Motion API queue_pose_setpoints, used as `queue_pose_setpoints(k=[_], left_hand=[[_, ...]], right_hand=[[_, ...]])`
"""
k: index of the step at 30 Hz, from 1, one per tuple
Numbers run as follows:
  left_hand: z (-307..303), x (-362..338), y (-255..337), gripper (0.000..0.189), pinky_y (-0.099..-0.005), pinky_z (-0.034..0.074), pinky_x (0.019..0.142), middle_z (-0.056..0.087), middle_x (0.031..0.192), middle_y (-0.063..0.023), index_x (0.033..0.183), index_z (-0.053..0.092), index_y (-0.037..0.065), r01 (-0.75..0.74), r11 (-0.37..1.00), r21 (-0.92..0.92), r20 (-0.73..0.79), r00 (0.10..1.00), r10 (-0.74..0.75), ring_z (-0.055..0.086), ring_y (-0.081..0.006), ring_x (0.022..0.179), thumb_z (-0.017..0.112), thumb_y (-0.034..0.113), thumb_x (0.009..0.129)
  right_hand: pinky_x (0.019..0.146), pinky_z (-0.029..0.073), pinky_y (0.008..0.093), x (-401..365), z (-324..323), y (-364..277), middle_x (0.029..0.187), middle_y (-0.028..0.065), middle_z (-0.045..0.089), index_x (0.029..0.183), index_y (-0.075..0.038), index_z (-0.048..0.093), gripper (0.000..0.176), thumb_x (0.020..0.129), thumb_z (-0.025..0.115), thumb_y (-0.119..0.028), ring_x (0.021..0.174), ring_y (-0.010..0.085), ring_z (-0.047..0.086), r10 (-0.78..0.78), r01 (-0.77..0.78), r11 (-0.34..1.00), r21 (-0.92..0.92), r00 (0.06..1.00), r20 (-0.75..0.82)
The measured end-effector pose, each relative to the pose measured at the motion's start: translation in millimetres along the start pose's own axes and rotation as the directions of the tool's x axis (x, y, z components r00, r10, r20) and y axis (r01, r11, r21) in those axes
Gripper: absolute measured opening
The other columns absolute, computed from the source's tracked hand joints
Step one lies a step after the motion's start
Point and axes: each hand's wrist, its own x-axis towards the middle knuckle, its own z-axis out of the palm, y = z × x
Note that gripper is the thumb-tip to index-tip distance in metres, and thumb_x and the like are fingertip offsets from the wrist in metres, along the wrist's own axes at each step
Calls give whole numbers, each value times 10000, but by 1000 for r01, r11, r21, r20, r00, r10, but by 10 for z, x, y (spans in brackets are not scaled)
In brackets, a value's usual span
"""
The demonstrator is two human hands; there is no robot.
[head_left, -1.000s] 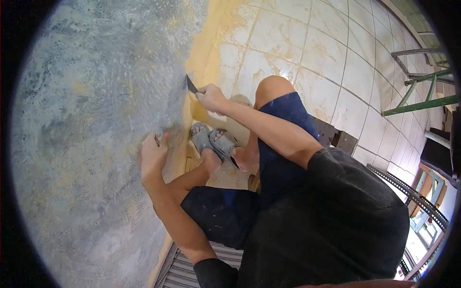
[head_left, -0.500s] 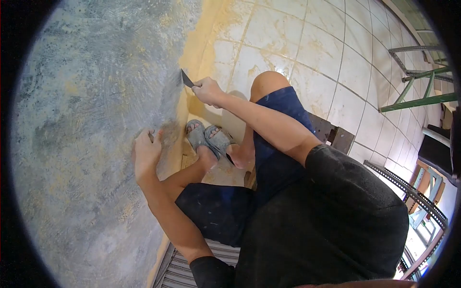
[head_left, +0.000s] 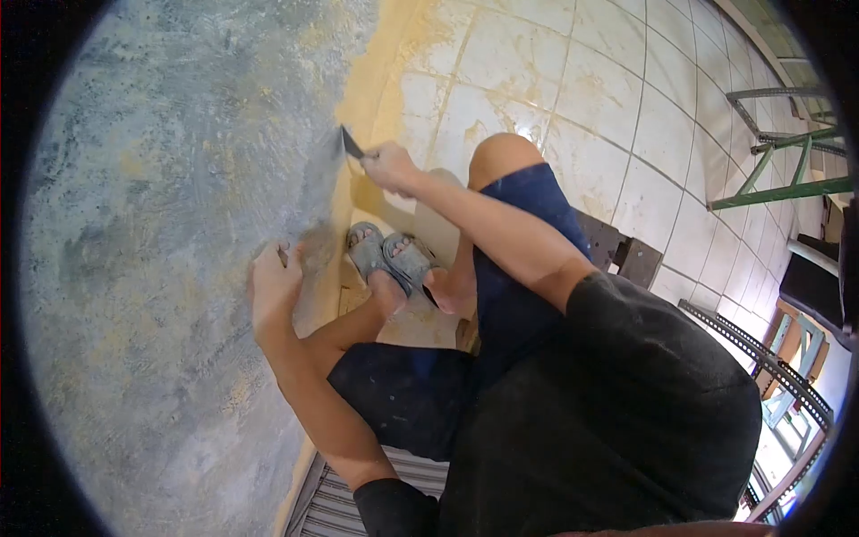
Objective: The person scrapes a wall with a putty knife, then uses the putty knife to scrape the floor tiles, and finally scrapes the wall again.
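Note:
My right hand is closed round the handle of a putty knife. Its dark, tapering blade meets the blue-grey mottled wall surface beside a yellowish band of putty along the edge. Lower down, my left hand is against the same surface, back of the hand toward me. Its thumb and a fingertip curl near each other; the other fingers are hidden, and I cannot make out what they hold, if anything.
My feet in grey slippers are close to the wall's edge. White floor tiles carry yellowish smears. A green metal frame and a perforated metal rail stand at right. A ridged grey panel is at the bottom.
My right hand and the putty knife have shifted slightly, and the blade's angle has changed a little. My left hand stays in place.

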Motion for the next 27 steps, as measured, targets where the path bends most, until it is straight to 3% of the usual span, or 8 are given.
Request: queue_pose_setpoints(k=[2,6,11,14,18,22,24,27], left_hand=[[13,34,-23,413,-446,499,803,697,957,-178,1096,683,56,-54,998,-13,-51,997,54,658,-375,925,625,439,952],[-25,60,11,440,-450,501,815,700,962,-179,1101,682,48,-48,998,27,-39,998,49,661,-375,946,624,456,948],[-10,42,12,465,-462,503,832,705,968,-177,1106,677,31,-41,998,43,-37,998,43,664,-376,977,623,465,950],[17,57,16,468,-463,504,826,704,963,-178,1101,683,32,-36,997,64,-37,999,38,665,-377,969,618,470,952],[-11,-21,117,472,-466,504,825,704,963,-180,1102,685,29,-3,999,43,-5,1000,4,665,-378,967,617,471,954],[25,28,67,469,-463,508,823,708,954,-174,1114,686,36,-94,995,44,-76,992,97,666,-379,962,613,472,956],[-1,28,85,467,-461,511,820,709,948,-176,1116,686,38,-101,993,54,-82,991,106,667,-380,959,611,471,957],[-24,-34,156,483,-455,506,850,710,989,-171,1131,680,39,-46,997,62,-9,999,47,661,-370,996,598,484,961]], right_hand=[[414,430,366,138,-89,-49,621,99,613,1013,-21,750,316,912,566,-257,436,175,524,194,-195,979,53,981,26],[530,539,408,-87,66,-92,676,217,672,855,18,721,281,847,553,-207,563,300,680,-63,66,997,33,995,-82],[767,555,435,93,-122,-143,796,278,695,901,36,723,313,840,562,-225,765,379,710,224,-225,973,59,974,31],[573,548,411,-95,15,-125,706,230,681,857,14,720,299,858,550,-232,574,316,678,-66,67,998,13,995,-77],[752,556,442,-24,-162,-210,786,273,693,856,36,717,318,841,582,-253,753,367,713,200,-202,979,22,978,58],[750,554,441,58,-19,-119,775,270,691,855,36,719,322,845,575,-253,753,366,714,169,-170,984,57,986,7],[562,541,418,-73,134,19,726,232,690,879,12,733,304,858,561,-237,599,322,692,-167,167,986,-12,979,-118],[537,513,395,10,-114,-158,728,199,685,941,12,732,307,880,569,-242,565,270,643,81,-81,996,41,997,-12]])
